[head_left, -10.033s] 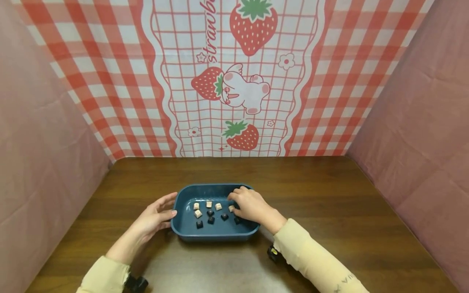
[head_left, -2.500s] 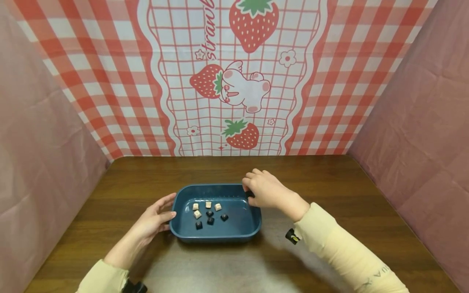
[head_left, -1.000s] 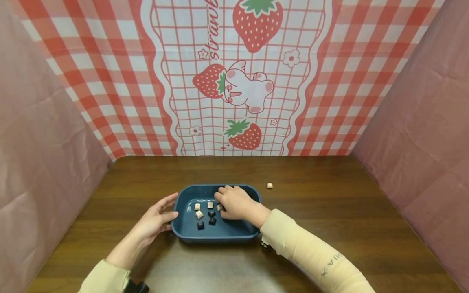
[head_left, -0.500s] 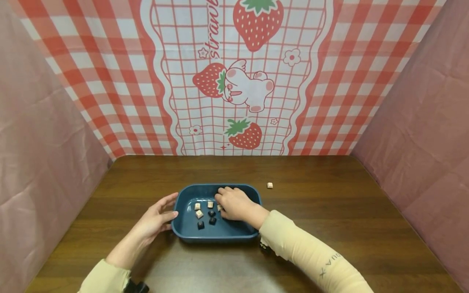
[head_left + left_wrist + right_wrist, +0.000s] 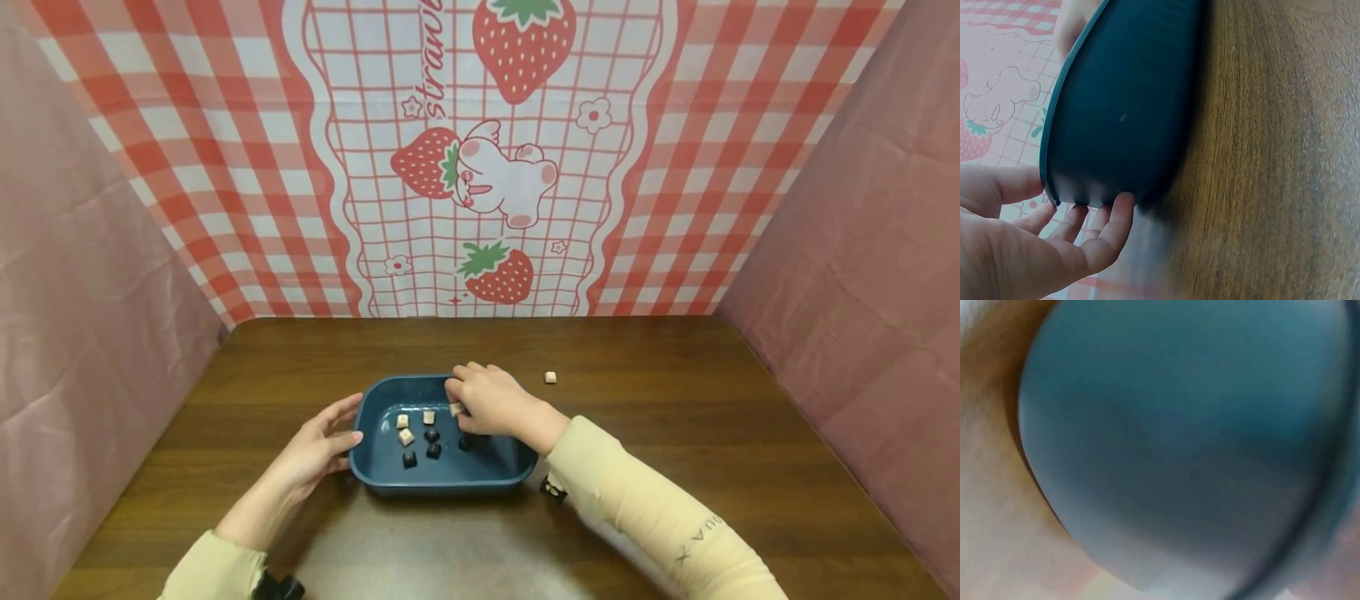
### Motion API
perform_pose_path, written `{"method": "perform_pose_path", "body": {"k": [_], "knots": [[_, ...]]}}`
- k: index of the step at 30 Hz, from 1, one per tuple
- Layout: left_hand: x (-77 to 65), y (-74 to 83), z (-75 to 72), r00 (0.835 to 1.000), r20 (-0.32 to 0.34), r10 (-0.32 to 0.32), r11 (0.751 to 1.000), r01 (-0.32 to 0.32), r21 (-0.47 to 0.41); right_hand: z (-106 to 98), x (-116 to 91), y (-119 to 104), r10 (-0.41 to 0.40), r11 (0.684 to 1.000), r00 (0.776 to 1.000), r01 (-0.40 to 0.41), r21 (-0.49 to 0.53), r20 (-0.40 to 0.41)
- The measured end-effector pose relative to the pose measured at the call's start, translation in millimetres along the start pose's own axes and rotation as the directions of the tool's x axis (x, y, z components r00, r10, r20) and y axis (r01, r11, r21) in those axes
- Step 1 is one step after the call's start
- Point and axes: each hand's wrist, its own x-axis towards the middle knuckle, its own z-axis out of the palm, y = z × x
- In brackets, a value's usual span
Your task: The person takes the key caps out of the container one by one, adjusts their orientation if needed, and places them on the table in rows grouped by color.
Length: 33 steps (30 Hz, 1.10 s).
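A blue rectangular tray (image 5: pixel 442 485) holds several small keycaps. Three white keycaps lie on its floor at the left, among them one keycap (image 5: pixel 406 437) tilted askew. Several black keycaps (image 5: pixel 409 459) sit nearer the front and middle. Over the tray's back half, my right hand (image 5: pixel 498 404) pinches another white keycap (image 5: pixel 456 409) between thumb and fingers. My left hand (image 5: pixel 318 446) touches the tray's left end with spread fingers; in the left wrist view the fingertips (image 5: pixel 1124 203) rest against its outer wall. The right wrist view shows mostly blurred tray wall (image 5: pixel 1179 425).
One white keycap (image 5: pixel 551 377) lies on the wooden table (image 5: pixel 637 367) behind the tray's right corner. A strawberry-patterned checked cloth (image 5: pixel 480 167) hangs at the back. Pink cloths (image 5: pixel 847 292) flank both sides.
Two keycaps, one white and one black, have left the tray's right end since the oldest frame; a white one appeared on the table. Lately my right hand rose slightly with a white keycap.
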Motion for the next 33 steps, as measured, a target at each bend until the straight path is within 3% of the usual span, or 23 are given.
{"method": "perform_pose_path", "body": {"k": [14,33], "knots": [[-1.8,0.8,-0.5,1.000,0.001,-0.004,1.000,0.004,0.003,-29,-16,30,0.034,0.999,0.998,-0.035,-0.009,-0.050],[-0.3,-2.9,-0.1,1.000,0.012,0.003,1.000,-0.003,-0.015,-35,-53,80,0.202,0.979,0.973,-0.201,0.024,-0.111]]}}
